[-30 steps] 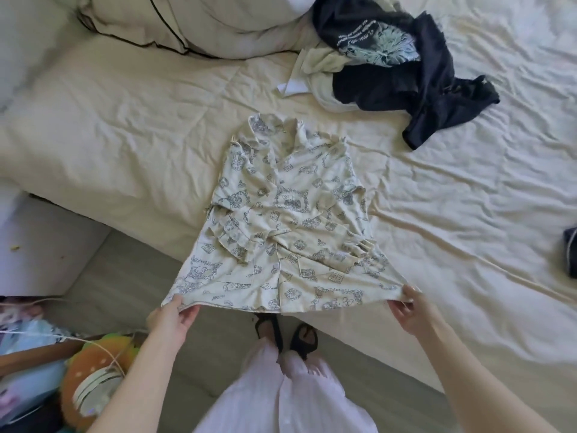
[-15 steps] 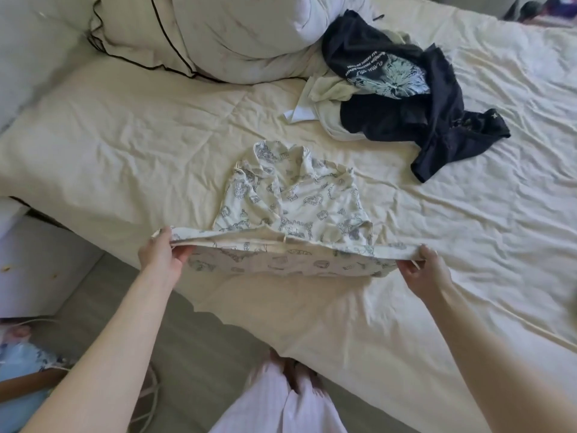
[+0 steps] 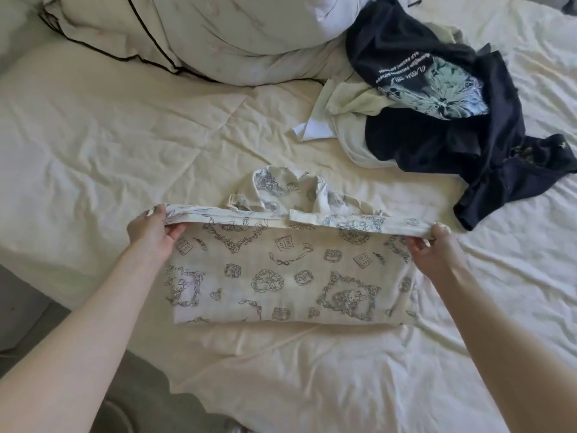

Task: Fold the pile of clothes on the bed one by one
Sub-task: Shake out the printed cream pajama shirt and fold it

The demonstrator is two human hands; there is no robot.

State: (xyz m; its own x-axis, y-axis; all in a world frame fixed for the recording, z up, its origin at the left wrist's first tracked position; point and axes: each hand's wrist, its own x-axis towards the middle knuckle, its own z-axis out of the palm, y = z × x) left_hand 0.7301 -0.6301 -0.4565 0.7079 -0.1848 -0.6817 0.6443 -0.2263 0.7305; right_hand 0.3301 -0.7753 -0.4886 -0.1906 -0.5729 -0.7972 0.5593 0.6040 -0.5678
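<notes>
Between my two hands runs the hem of the cream cotton shirt printed with grey line drawings [image 3: 281, 270]. My left hand [image 3: 153, 229] is closed on one corner and my right hand [image 3: 432, 245] on the other, holding that edge over near the collar. It lies mid-bed on the pale crumpled sheet [image 3: 125, 135], the unfolded pile of dark navy and cream clothes [image 3: 437, 114] well apart. Uneven release would likely skew the fold or bunch the collar.
</notes>
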